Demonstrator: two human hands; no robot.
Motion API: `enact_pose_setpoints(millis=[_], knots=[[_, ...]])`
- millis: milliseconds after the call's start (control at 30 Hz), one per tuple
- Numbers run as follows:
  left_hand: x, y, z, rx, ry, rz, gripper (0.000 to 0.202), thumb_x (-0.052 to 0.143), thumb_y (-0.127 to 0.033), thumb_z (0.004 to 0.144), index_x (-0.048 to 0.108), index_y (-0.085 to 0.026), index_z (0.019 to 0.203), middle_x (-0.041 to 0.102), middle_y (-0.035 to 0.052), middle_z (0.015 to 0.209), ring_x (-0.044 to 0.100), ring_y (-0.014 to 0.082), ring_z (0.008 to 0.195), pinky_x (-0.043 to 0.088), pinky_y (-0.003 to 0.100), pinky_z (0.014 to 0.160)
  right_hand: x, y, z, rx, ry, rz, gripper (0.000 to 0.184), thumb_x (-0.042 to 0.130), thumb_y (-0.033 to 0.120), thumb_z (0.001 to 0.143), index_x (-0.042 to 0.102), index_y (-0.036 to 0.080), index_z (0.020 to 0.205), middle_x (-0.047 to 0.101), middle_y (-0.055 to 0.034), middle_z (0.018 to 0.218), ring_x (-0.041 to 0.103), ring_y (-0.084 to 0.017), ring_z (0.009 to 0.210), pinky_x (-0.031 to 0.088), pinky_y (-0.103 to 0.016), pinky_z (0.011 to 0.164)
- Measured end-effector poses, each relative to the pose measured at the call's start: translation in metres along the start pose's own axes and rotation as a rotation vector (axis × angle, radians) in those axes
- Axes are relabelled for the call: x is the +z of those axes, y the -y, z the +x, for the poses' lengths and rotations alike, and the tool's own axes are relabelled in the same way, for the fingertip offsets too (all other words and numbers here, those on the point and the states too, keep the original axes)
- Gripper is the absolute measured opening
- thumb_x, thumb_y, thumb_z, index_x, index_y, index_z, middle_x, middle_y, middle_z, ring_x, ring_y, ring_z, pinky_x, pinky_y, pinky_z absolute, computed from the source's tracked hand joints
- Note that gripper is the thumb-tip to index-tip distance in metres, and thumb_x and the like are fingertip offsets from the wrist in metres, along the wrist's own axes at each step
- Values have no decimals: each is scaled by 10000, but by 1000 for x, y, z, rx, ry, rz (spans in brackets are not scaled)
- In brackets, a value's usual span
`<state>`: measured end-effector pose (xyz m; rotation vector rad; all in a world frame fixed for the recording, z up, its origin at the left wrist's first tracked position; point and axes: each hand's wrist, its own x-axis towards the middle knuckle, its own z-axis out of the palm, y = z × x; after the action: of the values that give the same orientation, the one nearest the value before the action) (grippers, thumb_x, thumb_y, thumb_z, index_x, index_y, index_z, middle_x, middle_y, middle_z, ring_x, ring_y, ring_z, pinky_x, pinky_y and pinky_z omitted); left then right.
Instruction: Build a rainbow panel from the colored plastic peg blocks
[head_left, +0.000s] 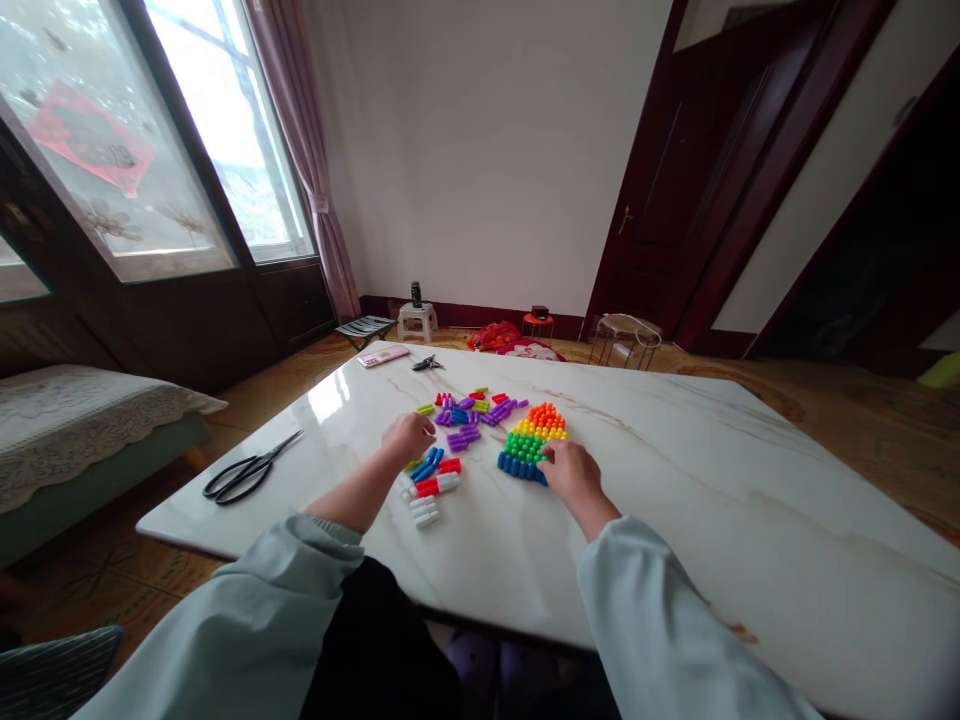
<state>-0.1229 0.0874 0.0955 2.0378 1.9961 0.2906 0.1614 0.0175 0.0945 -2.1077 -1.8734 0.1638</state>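
Bullet-shaped plastic building pieces stand upright in a block of coloured rows (pixel 534 440), blue at the near edge, then green, yellow and orange. My right hand (pixel 576 478) is closed at the block's near right corner, fingertips touching its green and blue pieces. To the left, my left hand (pixel 407 436) is held with bent fingers drawn together beside loose pieces; whatever is between them is hidden. Purple pieces (pixel 463 438) lie just right of it. Nearer me are blue pieces (pixel 428 464), a red and white row (pixel 436 485) and white pieces (pixel 424 512).
Black-handled scissors (pixel 244 474) lie at the left of the marble-patterned table (pixel 697 480). Small pliers (pixel 427 364) and a pink flat item (pixel 383 355) lie near the far edge. Beyond the table stand a white stool (pixel 418 320) and a round stool (pixel 626 330).
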Motion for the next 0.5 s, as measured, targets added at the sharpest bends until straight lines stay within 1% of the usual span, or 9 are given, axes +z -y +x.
enact_pose_setpoints(millis=[33,100,133,200,267,367,433,500], knots=[[-1,6,1,4,83,29,307,669,-251,706,702,-193,1005,679,88,1018,619,221,927,481,259,717,0,2,0,-2,4,3,175,652,264,776,710,228,938,721,-45,978,650,-194,910,423,-246,666],[-2,13,1,22,211,55,483,756,-201,578,686,-177,1055,669,99,1010,639,214,824,504,265,663,0,6,-1,-9,8,13,158,639,277,786,711,235,920,723,-36,967,651,-189,904,418,-245,654],[-1,14,1,33,253,64,580,777,-177,530,668,-172,1099,661,109,1027,643,212,772,512,271,623,1,7,-1,-12,7,19,151,633,280,788,711,236,909,724,-34,957,651,-187,897,414,-245,647],[1,12,-1,62,320,102,723,778,-151,496,613,-177,1200,632,136,1101,647,223,737,521,292,572,1,10,-2,-18,6,31,138,624,288,789,711,237,883,727,-30,926,652,-185,877,403,-247,630],[4,6,-3,114,335,145,776,750,-120,505,569,-189,1257,605,148,1164,647,266,834,537,329,621,1,12,-3,-31,10,41,125,618,294,786,710,237,848,728,-25,893,652,-186,855,390,-250,610],[11,-5,-5,212,298,174,743,703,-60,525,576,-169,1249,621,146,1146,588,337,1036,517,401,794,2,12,-3,-35,25,56,115,608,293,779,706,238,803,726,-19,856,648,-183,823,368,-249,582],[16,-9,-5,272,269,161,676,685,-51,552,601,-152,1216,643,149,1101,573,350,1061,489,426,847,3,12,-3,-35,31,72,112,608,294,772,704,237,790,725,-15,842,645,-178,806,359,-247,574],[21,-11,-5,333,221,108,594,680,-78,593,622,-146,1181,652,155,1073,589,338,1021,484,418,838,3,11,-3,-39,32,91,111,608,297,766,702,237,778,724,-10,828,643,-176,794,353,-246,572]])
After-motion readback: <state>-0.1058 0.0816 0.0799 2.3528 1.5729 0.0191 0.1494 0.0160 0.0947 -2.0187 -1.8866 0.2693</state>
